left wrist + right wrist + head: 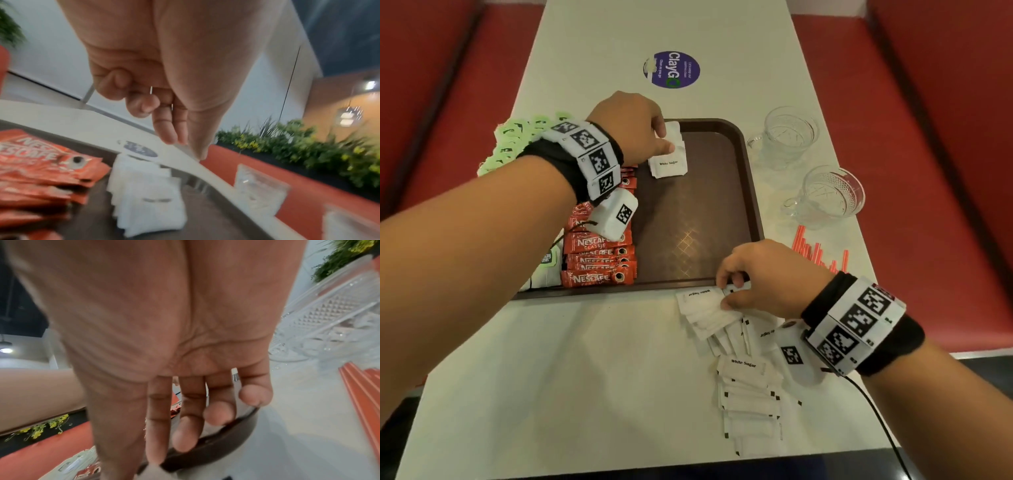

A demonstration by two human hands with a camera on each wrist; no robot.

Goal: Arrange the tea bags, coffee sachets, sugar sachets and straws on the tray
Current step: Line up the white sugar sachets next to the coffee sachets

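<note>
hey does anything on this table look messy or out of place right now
Nothing looks spilled or damaged. The loose white sugar sachets lie scattered and overlapping on the table, off the tray, where the right hand picks at them. The orange straws also sit off the tray, beside the glass mugs.

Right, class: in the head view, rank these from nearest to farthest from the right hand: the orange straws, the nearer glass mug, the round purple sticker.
From the right hand:
1. Orange straws, just beyond it to the right, on the table.
2. Nearer glass mug, farther back, right of the tray.
3. Round purple sticker, far end of the table, past the tray.
</note>
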